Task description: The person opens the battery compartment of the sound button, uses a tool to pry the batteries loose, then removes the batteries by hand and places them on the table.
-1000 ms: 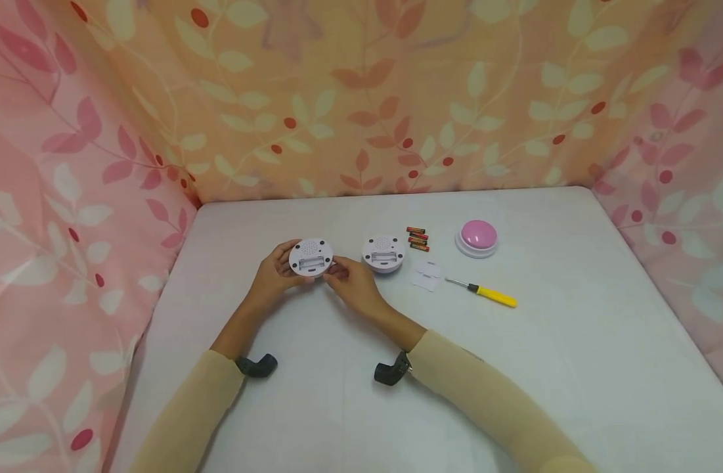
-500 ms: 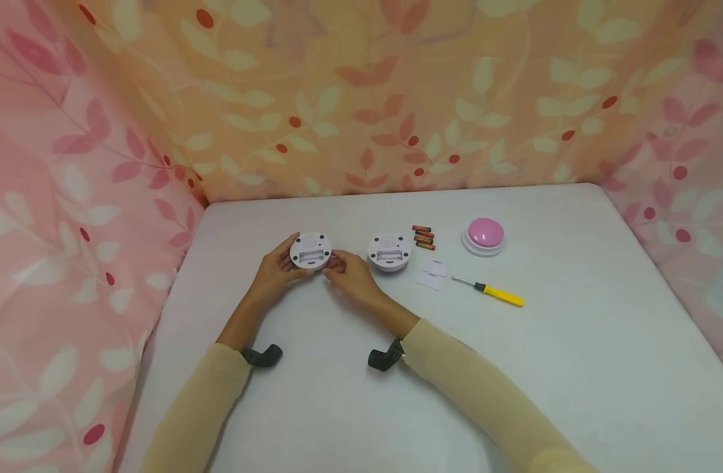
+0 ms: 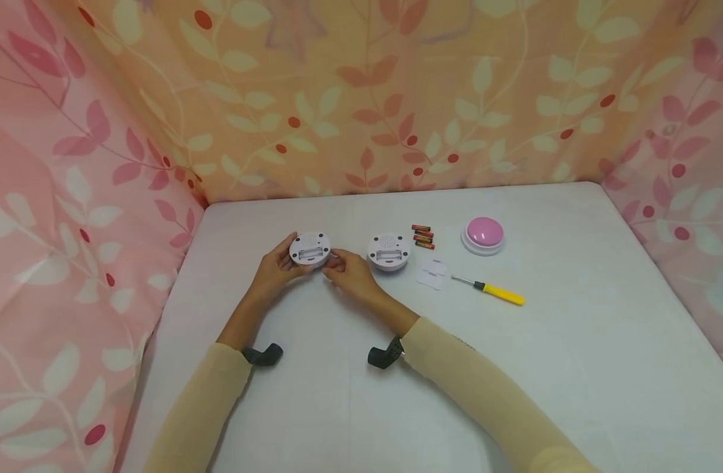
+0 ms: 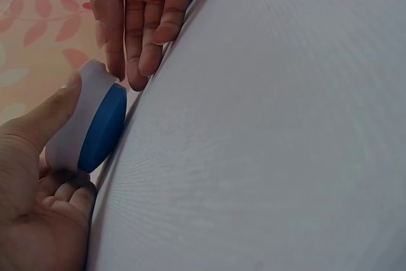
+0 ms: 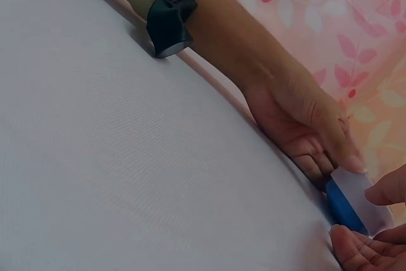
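A round push button (image 3: 310, 249) with a white base and a blue dome (image 4: 104, 128) is held upside down, its open battery compartment facing up. My left hand (image 3: 272, 272) grips its left side, thumb on the near rim and fingers beneath. At its right edge, my right hand (image 3: 352, 279) holds the rim between thumb (image 5: 388, 188) and fingers. Just right of that hand lies a second upturned push button (image 3: 387, 249), its battery slot also uncovered. No batteries show in either compartment.
Several red-and-black batteries (image 3: 423, 238) lie behind two small white covers (image 3: 433, 274). A pink-domed button (image 3: 484, 232) sits upright at the back right. In front of it is a yellow-handled screwdriver (image 3: 497, 292). Floral curtains (image 3: 361, 98) surround the white table (image 3: 574, 368).
The held button has tipped slightly, so more of its near side shows. Both hands keep their hold on it. The head view has shifted a little.
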`<move>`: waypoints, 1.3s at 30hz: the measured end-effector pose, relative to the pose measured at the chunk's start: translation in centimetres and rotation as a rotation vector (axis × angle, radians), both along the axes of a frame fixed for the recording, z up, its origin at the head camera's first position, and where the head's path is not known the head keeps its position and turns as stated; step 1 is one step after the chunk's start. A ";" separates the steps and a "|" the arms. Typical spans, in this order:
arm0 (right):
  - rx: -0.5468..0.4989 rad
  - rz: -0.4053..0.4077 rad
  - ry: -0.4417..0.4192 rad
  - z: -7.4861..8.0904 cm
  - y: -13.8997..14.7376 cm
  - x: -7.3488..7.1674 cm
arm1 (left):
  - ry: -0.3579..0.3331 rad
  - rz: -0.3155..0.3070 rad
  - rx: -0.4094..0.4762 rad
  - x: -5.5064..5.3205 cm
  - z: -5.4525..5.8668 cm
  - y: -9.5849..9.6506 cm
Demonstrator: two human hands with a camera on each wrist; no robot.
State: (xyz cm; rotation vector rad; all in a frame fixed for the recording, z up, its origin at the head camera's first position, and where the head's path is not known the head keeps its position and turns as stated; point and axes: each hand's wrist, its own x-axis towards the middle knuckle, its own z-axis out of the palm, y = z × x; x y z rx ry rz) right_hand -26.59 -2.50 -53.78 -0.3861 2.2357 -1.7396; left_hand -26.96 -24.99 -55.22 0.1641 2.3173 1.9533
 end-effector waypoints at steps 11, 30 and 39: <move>0.034 -0.001 -0.036 0.5 1.3 0.8 | 0.017 -0.006 0.096 -0.7 0.1 0.5; 0.106 0.120 0.161 6.5 8.4 5.3 | 0.402 0.034 -0.286 1.1 6.8 4.2; 0.157 0.032 0.229 8.4 14.3 5.7 | 0.531 -0.104 -0.401 2.0 8.2 11.3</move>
